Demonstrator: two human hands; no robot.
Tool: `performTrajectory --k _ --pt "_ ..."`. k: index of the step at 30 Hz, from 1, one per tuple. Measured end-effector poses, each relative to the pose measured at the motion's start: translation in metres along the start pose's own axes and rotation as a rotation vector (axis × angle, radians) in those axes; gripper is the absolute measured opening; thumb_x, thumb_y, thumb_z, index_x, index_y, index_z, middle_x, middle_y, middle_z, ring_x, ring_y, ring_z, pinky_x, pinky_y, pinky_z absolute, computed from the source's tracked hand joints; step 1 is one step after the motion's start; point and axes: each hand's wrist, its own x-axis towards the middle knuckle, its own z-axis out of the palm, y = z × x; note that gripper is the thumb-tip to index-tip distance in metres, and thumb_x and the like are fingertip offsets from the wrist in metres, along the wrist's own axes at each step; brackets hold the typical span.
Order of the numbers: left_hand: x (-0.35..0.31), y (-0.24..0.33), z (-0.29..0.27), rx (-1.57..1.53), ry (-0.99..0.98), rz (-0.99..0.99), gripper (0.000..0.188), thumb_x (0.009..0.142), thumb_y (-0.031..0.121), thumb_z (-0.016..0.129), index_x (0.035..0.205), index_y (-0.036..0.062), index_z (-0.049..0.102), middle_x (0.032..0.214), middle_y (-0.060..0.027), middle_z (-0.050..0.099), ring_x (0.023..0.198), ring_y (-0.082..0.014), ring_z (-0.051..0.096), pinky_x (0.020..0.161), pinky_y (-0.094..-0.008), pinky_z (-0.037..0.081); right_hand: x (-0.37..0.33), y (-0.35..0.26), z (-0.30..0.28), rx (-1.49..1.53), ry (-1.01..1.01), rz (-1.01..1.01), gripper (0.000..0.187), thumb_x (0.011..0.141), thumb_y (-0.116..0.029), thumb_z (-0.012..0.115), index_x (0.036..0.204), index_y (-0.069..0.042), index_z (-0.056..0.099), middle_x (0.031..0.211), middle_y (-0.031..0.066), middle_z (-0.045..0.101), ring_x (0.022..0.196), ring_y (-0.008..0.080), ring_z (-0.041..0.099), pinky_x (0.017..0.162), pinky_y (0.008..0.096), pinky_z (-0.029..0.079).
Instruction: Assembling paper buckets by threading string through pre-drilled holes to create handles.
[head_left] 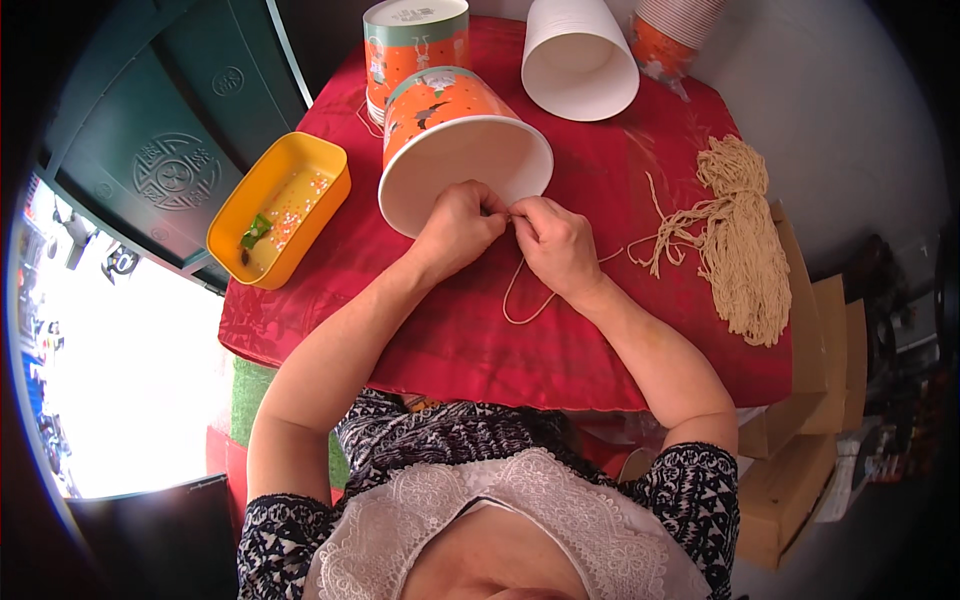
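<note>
An orange patterned paper bucket [440, 105] lies on its side in front of me, its white open mouth toward me. My left hand [462, 228] is at the lower rim, fingers closed in a pinch. Close beside it, my right hand [558, 243] pinches a thin beige string [512, 318]. The fingertips of both hands meet at the rim, and the string seems to run between them; the exact spot is hidden by the fingers. A loop of string hangs below the right hand and passes under the wrist toward a beige bundle of strings [745, 250].
On the left of the red-covered table [610, 350] stands a yellow tub [335, 170] with small bits and a green scrap inside. Behind are a stacked upturned bucket [417, 40], a white bucket [580, 70] on its side and wrapped nested cups [668, 45]. Cardboard boxes [785, 490] stand at right.
</note>
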Motion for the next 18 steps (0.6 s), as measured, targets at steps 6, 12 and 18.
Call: performTrajectory --k 6,12,18 --pt "-0.0015 0.0001 -0.0008 0.068 0.017 0.088 0.012 0.078 0.004 0.065 0.086 -0.0039 0.067 0.081 -0.0114 0.068 0.075 -0.0177 0.062 0.068 -0.0314 0.05 0.0013 -0.002 -0.0012 0.118 -0.011 0.08 0.006 0.083 -0.004 0.062 0.088 -0.003 0.059 0.079 0.016 0.066 0.07 0.0363 0.065 0.058 0.0439 0.052" --pt "-0.0014 -0.0037 0.002 0.132 0.09 0.146 0.01 0.077 0.004 0.068 0.083 -0.0033 0.067 0.081 -0.0126 0.067 0.074 -0.0203 0.062 0.068 -0.0331 0.05 0.0034 0.0001 -0.0025 0.149 -0.1 0.169 0.006 0.086 -0.004 0.062 0.09 0.001 0.062 0.079 0.0186 0.066 0.073 0.0348 0.067 0.062 0.04 0.051" --pt "-0.0026 0.0009 0.0036 0.169 0.076 0.104 0.012 0.078 0.007 0.07 0.082 -0.0039 0.067 0.08 -0.0136 0.066 0.073 -0.0212 0.062 0.067 -0.0348 0.049 0.0045 0.0014 -0.004 0.174 -0.149 0.264 0.009 0.087 -0.005 0.061 0.092 0.002 0.064 0.079 0.0186 0.067 0.07 0.0306 0.068 0.062 0.037 0.051"
